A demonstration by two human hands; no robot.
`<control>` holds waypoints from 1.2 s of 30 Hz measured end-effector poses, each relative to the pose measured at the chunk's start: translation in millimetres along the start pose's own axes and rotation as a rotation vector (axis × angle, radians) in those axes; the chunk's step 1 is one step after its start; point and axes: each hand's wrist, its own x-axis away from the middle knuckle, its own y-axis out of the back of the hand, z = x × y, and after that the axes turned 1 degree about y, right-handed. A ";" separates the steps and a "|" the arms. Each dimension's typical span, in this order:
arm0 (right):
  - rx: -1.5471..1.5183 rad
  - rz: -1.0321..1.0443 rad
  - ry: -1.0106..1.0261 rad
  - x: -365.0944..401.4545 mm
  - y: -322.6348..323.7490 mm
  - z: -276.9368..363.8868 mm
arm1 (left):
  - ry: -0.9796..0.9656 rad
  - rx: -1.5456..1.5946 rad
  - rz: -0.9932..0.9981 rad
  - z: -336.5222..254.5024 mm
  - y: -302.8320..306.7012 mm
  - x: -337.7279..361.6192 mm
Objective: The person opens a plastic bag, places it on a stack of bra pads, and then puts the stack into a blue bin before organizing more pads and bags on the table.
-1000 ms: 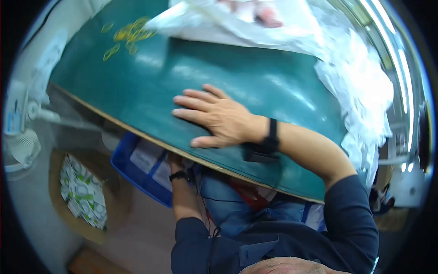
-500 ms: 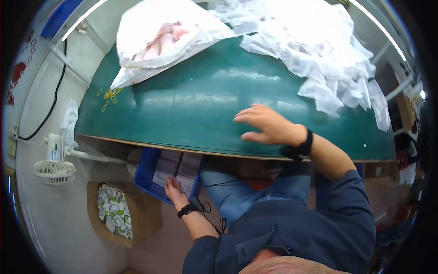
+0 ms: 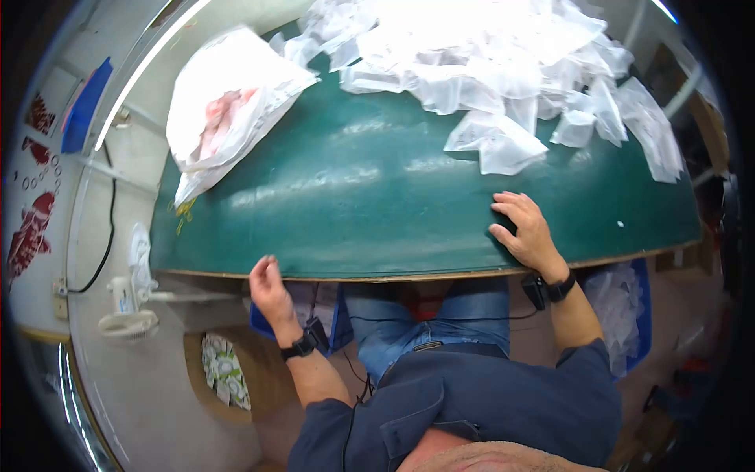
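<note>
My left hand (image 3: 271,294) is just above the front edge of the green table (image 3: 354,228), over the blue bin (image 3: 338,322). Its fingers are loosely bent, and nothing shows in them. On the right, my right hand (image 3: 532,236) rests on or just over the tabletop with curved fingers apart and nothing in them. Beyond it lies a translucent plastic bag (image 3: 497,143), at the near side of a large heap of similar bags (image 3: 472,71). A white sack (image 3: 236,71) with pinkish contents (image 3: 223,118) lies at the far left, its mouth toward me.
Yellow rubber bands (image 3: 182,215) lie by the sack. Below on the left are a cardboard box (image 3: 271,370) of green-and-white packets and a small fan (image 3: 128,324). Another blue bin (image 3: 645,315) at the right holds clear plastic. A white speck (image 3: 620,224) lies on the table.
My left hand has risen from the blue bin to the table edge. My right hand has moved right and slightly down toward the tabletop. The view has shifted, and a plastic bag lies nearer me.
</note>
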 end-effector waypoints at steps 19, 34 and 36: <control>0.118 0.160 -0.118 -36.9 -4.0 27.5 | -0.314 -1.384 0.296 111.5 -128.2 -425.1; 0.183 0.209 -0.136 -41.3 -9.3 29.7 | 0.320 -1.166 0.012 52.7 -156.8 -431.4; 0.186 0.202 -0.133 -41.7 -8.9 29.4 | 0.268 -1.175 0.030 43.4 -150.7 -434.6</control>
